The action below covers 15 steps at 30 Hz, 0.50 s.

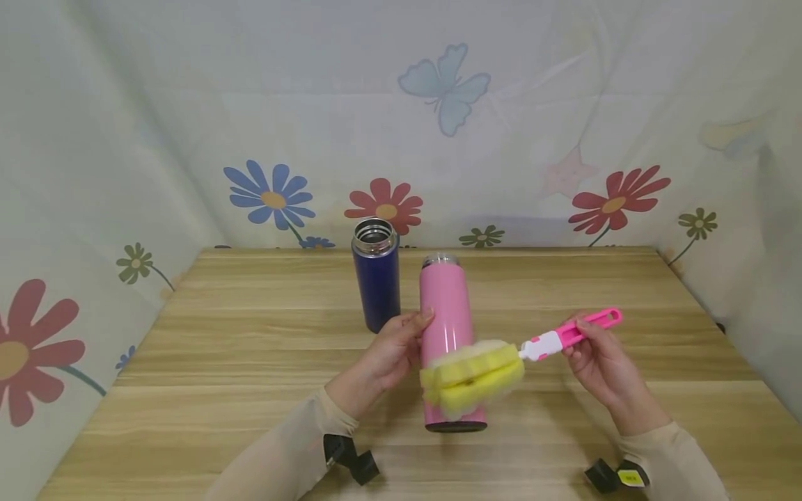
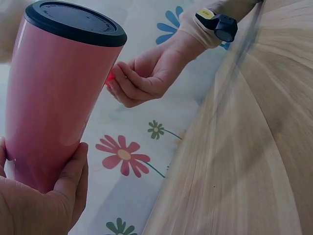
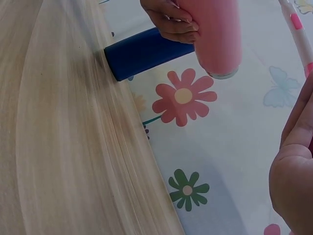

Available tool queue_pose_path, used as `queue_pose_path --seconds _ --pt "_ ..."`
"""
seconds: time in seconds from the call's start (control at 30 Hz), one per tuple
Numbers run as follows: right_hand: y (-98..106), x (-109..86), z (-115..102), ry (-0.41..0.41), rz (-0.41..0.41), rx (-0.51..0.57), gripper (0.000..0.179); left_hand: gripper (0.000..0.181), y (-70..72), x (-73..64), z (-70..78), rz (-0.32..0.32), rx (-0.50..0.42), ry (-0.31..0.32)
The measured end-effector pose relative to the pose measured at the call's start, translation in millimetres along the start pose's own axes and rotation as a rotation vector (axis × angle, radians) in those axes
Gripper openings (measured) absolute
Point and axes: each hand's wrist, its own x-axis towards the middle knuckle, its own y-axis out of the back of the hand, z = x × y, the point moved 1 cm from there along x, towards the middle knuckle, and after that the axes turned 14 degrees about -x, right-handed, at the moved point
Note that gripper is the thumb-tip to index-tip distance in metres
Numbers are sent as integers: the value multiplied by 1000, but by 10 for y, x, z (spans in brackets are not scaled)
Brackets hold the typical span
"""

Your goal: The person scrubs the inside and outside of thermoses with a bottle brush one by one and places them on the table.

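Observation:
My left hand point(image 1: 391, 351) grips a pink thermos bottle point(image 1: 446, 306) round its side, its metal mouth tipped away and its black base point(image 2: 76, 22) toward me. In my right hand point(image 1: 601, 362) is a bottle brush, pinched by its pink and white handle point(image 1: 560, 339). The brush's yellow sponge head point(image 1: 473, 376) overlaps the lower part of the pink bottle in the head view. In the right wrist view only a piece of the white handle point(image 3: 299, 36) shows beside my fingers. A dark blue bottle point(image 1: 378, 285) stands upright, uncapped, just behind my left hand.
The wooden table point(image 1: 263, 390) reaches back to a pale curtain point(image 1: 326, 90) printed with flowers and a butterfly. Black devices are strapped at both wrists, one on the left sleeve point(image 1: 282, 445) and one on the right sleeve point(image 1: 677, 463).

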Motion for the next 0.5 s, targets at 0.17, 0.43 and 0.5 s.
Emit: queue_pose_path --seconds 0.17,0.43,0.5 --pt "-22 4 -15 -13 -64 -19 49 48 0 -5 7 -8 -10 3" --pt "-47 -2 -45 -36 -102 -49 48 52 -10 -12 14 -5 -1 12" --pt "-44 -3 -44 -34 -104 -54 48 55 -14 -15 15 -5 6 18"
